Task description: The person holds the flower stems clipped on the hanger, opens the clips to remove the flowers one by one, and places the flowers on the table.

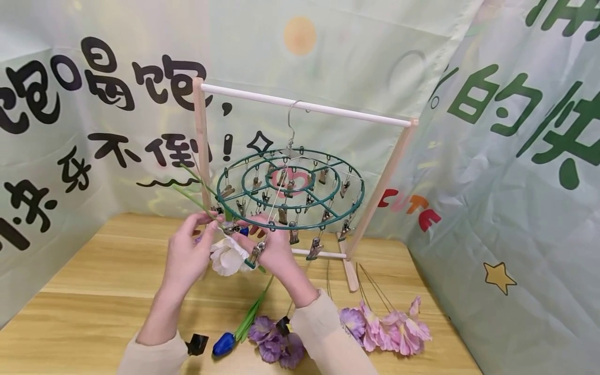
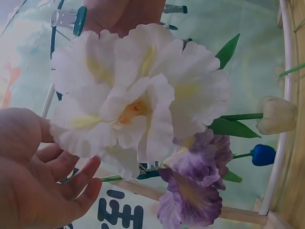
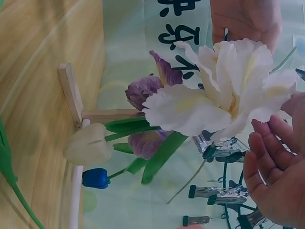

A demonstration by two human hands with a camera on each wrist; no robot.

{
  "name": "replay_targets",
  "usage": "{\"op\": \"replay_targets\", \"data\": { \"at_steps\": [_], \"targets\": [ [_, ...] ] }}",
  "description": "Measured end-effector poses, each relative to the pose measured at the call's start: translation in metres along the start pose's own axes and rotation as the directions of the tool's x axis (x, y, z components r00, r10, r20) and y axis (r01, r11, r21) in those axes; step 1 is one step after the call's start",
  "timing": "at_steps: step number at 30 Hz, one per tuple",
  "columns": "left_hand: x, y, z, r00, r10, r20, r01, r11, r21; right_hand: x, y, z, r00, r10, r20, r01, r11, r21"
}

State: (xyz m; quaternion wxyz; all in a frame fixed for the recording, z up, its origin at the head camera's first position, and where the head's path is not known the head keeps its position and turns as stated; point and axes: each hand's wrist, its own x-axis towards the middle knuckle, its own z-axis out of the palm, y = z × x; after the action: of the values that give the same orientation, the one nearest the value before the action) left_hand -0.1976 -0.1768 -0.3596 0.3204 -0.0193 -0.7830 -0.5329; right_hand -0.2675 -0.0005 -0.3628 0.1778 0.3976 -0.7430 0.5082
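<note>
In the head view, my left hand (image 1: 189,255) pinches the green stem of a white flower (image 1: 228,257) at the left rim of a round green clip hanger (image 1: 290,227). My right hand (image 1: 274,252) reaches under the rim, thumb and fingers around a metal clip (image 1: 230,228) beside that stem. Another clip (image 1: 255,254) dangles in front of the right hand. In the right wrist view, the big white bloom partly hides the right fingertips. Behind it hang a purple flower (image 2: 193,200), a blue tulip (image 2: 263,154) and a white tulip (image 3: 88,144).
The hanger hooks over the white bar (image 1: 347,112) of a wooden stand (image 1: 382,182). On the wooden table (image 1: 94,281) lie a blue tulip (image 1: 224,344), purple flowers (image 1: 274,338) and pink flowers (image 1: 398,333). Printed cloth (image 1: 469,219) surrounds the table.
</note>
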Motion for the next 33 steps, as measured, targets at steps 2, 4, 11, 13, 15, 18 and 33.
{"op": "replay_targets", "data": {
  "at_steps": [2, 4, 11, 13, 15, 18, 33],
  "targets": [
    [-0.0001, -0.0004, -0.0006, 1.0, 0.0, -0.016, 0.0, 1.0, 0.012, 0.0006, 0.0002, 0.0001, 1.0, -0.016, -0.007, 0.016, 1.0, -0.001],
    [0.0002, -0.0007, -0.001, 1.0, -0.007, -0.027, 0.007, 1.0, 0.009, 0.0007, -0.0002, -0.0002, 1.0, -0.021, -0.01, 0.021, 1.0, -0.002],
    [0.0016, -0.0005, -0.0017, 0.997, -0.007, -0.075, 0.009, 1.0, 0.025, 0.0012, -0.0017, -0.0012, 1.0, -0.008, -0.006, 0.008, 1.0, -0.001],
    [0.0019, -0.0009, -0.0018, 0.996, -0.002, -0.085, 0.005, 0.999, 0.031, 0.0016, -0.0021, -0.0009, 1.0, 0.0, -0.004, 0.0, 1.0, 0.002],
    [0.002, -0.0011, -0.0016, 0.996, 0.005, -0.091, -0.002, 1.0, 0.031, 0.0018, -0.0028, -0.0006, 1.0, 0.011, 0.003, -0.011, 1.0, 0.015],
    [0.0019, -0.0017, -0.0014, 0.995, 0.022, -0.098, -0.02, 0.999, 0.028, 0.0016, -0.0039, -0.0004, 0.999, 0.03, 0.014, -0.03, 1.0, 0.004],
    [0.0002, 0.0031, 0.003, 0.982, 0.092, -0.165, -0.112, 0.987, -0.117, 0.0001, -0.0085, -0.0006, 0.999, 0.045, 0.023, -0.043, 0.995, -0.089]
  ]
}}
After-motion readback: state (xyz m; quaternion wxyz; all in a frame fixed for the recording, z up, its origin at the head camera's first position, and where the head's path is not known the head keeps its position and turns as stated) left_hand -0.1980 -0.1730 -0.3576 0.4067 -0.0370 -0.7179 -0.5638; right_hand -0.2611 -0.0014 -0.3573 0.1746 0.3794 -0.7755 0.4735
